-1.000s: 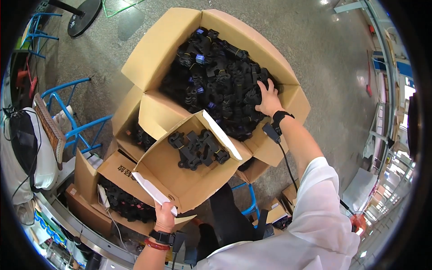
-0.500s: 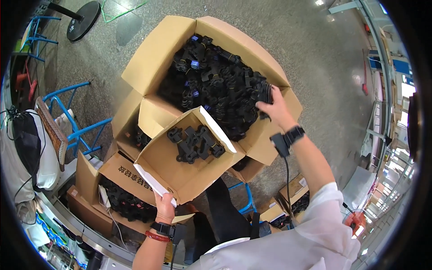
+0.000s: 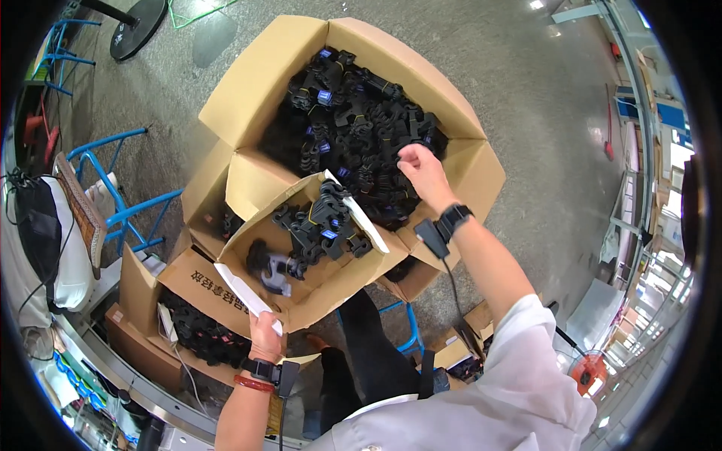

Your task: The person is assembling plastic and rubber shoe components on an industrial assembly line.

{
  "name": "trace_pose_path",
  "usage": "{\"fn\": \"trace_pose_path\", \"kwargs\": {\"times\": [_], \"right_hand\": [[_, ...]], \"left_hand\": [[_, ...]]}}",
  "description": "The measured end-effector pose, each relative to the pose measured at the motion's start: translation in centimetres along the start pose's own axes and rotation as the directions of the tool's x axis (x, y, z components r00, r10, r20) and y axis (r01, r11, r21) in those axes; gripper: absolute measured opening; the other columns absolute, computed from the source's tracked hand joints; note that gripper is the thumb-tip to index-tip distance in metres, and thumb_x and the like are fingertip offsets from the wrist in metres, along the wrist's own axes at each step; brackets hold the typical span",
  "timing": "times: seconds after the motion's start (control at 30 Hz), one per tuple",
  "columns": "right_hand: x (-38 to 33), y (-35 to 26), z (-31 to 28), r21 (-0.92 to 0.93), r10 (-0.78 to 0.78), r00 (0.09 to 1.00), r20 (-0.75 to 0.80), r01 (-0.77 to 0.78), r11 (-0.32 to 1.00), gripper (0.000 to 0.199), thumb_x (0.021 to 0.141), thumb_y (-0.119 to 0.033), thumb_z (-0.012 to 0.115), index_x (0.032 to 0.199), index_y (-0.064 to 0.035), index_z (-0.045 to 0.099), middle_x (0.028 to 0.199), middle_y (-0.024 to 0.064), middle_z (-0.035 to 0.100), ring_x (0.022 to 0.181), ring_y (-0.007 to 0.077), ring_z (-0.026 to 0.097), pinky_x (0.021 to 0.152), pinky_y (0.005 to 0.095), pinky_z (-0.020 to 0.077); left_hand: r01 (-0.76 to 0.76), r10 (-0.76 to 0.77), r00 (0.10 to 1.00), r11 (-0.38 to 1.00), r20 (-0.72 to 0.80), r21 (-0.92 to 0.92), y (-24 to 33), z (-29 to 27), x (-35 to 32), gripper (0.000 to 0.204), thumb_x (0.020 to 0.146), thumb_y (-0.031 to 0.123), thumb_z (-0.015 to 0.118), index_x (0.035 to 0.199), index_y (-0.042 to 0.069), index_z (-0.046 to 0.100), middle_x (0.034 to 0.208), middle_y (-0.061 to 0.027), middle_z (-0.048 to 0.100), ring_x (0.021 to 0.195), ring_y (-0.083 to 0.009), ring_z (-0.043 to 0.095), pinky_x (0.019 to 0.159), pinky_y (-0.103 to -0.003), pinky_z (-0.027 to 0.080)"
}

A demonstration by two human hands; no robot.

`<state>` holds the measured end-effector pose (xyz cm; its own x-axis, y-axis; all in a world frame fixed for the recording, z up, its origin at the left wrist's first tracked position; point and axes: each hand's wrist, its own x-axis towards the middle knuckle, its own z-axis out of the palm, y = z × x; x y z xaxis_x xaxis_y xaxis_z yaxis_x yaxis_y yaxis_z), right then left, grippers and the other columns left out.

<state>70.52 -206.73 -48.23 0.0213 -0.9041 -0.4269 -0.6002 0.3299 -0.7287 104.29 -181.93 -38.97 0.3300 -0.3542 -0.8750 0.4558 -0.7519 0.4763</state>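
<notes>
My left hand [image 3: 265, 336] grips the white edge flap of a small open carton [image 3: 308, 310], which tilts against the near side of a large carton. Inside the small carton lie bundles of black plastic pieces [image 3: 304, 237], some with blue tags. A blurred dark-and-grey piece [image 3: 272, 269] is near its left wall. My right hand [image 3: 423, 174] hovers over the large carton [image 3: 263, 83], fingers loosely bent and apart, with nothing visible in them. Below that hand, a heap of banded black plastic bundles [image 3: 353, 120] fills the large carton.
At lower left, another carton [image 3: 214, 279] holds dark pieces with red spots. A blue-framed stool [image 3: 124, 210] stands at left, near a round black post base [image 3: 139, 34]. More cartons [image 3: 451, 353] and an orange fan [image 3: 589, 372] are at lower right.
My right hand has let go of a black plastic bundle and moved left over the heap. More bundles, one blue-tagged, now lie in the small carton. My left hand keeps its grip.
</notes>
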Motion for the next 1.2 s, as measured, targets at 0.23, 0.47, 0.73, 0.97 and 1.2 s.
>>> {"fn": "trace_pose_path", "kwargs": {"times": [0.23,0.47,0.73,0.97,1.2], "right_hand": [[-0.8,2.9,2.8,-0.824,0.087,0.964,0.253,0.167,0.542,0.109,0.052,-0.025,0.088,0.142,-0.0139,0.028,0.133,0.0168,0.04,0.13,0.0434,0.028,0.096,0.0535,0.0393],[0.5,5.2,1.3,-0.531,0.009,0.921,0.39,0.217,0.819,0.068,0.058,-0.018,0.083,0.118,-0.0098,0.053,0.113,0.0152,0.055,0.103,0.034,0.056,0.088,0.0378,0.047],[-1.2,0.8,-5.0,0.113,0.187,0.973,0.137,-0.203,0.973,0.058,0.065,-0.014,0.082,0.112,-0.0047,0.051,0.096,0.0068,0.063,0.091,0.0162,0.059,0.081,0.0315,0.0489],[-7.3,-11.1,-2.3,0.484,-0.369,0.824,0.43,0.135,0.864,0.069,0.068,-0.016,0.081,0.126,-0.0071,0.046,0.117,0.0091,0.054,0.11,0.0161,0.05,0.095,0.0331,0.0409],[-1.6,1.4,4.4,-0.323,-0.026,0.99,0.141,0.071,0.944,0.057,0.07,-0.02,0.077,0.119,-0.0041,0.051,0.116,0.0198,0.055,0.108,0.0373,0.052,0.092,0.0419,0.0431]], "left_hand": [[-0.067,0.068,0.997,0.998,0.033,-0.009,-0.3,0.0,0.6,0.028,0.078,0.012,0.048,0.104,0.004,0.049,0.085,-0.0016,0.047,0.075,-0.0122,0.046,0.067,-0.026,0.041],[-0.064,0.064,0.998,0.998,0.005,-0.01,0.0,-0.1,-0.3,0.032,0.077,0.012,0.047,0.108,0.003,0.048,0.088,-0.0033,0.048,0.079,-0.0152,0.048,0.071,-0.027,0.042],[-0.088,0.087,0.996,0.996,0.01,0.024,-0.8,-2.0,-0.2,0.029,0.076,0.008,0.047,0.104,0.004,0.052,0.09,-0.0041,0.051,0.083,-0.0177,0.052,0.074,-0.03,0.045],[-0.151,0.15,0.989,0.983,0.009,0.103,-0.9,-1.9,-0.9,0.03,0.079,0.013,0.048,0.108,0.002,0.048,0.087,-0.0022,0.046,0.076,-0.0129,0.044,0.068,-0.026,0.039],[-0.076,0.078,0.997,0.996,-0.029,0.041,-0.9,-1.5,-0.2,0.026,0.076,0.01,0.048,0.101,0.004,0.051,0.088,-0.0036,0.049,0.078,-0.0165,0.05,0.072,-0.029,0.044]]}}
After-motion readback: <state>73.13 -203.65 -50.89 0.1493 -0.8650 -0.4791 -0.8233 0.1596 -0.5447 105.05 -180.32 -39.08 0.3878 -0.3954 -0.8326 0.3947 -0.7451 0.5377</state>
